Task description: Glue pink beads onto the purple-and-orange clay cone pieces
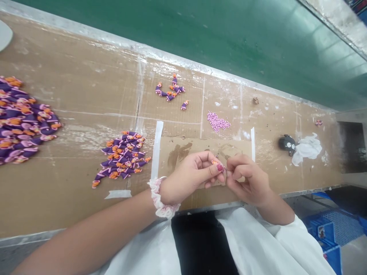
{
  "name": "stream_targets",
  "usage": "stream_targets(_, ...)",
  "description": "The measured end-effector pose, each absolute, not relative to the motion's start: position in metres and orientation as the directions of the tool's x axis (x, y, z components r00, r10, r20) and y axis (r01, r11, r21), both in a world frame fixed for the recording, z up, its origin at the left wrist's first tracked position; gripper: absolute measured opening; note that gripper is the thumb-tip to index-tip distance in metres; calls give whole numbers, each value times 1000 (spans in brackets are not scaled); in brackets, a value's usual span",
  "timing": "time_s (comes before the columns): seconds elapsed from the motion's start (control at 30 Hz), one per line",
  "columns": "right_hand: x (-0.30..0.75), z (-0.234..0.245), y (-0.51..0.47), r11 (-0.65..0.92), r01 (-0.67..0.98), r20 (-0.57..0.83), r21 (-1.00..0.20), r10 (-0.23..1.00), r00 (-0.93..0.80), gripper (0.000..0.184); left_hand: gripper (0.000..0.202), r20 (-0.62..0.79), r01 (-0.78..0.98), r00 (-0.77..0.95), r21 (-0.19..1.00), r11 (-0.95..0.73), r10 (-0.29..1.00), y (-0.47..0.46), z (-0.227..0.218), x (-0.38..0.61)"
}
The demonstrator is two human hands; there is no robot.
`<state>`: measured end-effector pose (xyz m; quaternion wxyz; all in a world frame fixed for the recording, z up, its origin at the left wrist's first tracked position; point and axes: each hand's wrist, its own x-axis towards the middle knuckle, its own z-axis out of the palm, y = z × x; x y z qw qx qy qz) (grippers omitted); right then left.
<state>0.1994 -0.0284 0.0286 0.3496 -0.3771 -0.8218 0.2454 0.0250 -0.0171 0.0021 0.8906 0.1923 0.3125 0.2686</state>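
In front of my body, both hands meet over a taped-down cardboard sheet [179,147]. My left hand [195,172] has its thumb and fingers closed around a small figurine [213,162]; only an orange and pink bit of it shows. Pinched fingers of my right hand [250,177] come up against it from the right. Whatever lies between those fingertips is too small to make out. Beyond the hands lies a patch of tiny pink beads [218,121]. To the left is a cluster of purple figurines [123,154] with orange tops and pink trim.
A large heap of similar figurines [23,122] fills the far left, with several more figurines [172,91] further back. On the right sit a black round object with white eyes [286,144] and a crumpled white tissue [308,149]. Blue crates [323,233] stand below the table.
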Motion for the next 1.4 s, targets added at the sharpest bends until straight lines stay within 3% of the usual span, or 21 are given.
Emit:
stream_targets(0.37, 199, 27, -31, 573, 432, 361, -696, 800, -480, 29, 22, -498, -338, 575, 578, 743, 649, -18, 11, 27)
stream_targets(0.63, 201, 30, -34, 513, 492, 288, -704, 839, -463, 25, 17, -459, -264, 519, 717, 646, 721, -18, 13, 27)
stream_targets(0.93, 200, 31, -36, 506, 461, 312, -729, 845, -434, 26, 37, -453, -387, 604, 553, 738, 656, -23, 3, 32)
stream_targets(1.17, 201, 38, -35, 469, 398, 281, -788, 850, -445, 24, 37, -417, -364, 628, 589, 722, 657, -24, 4, 31)
stream_targets(1.4, 203, 44, -38, 495, 410, 286, -766, 834, -472, 25, 36, -383, -353, 612, 650, 673, 692, -24, 7, 32)
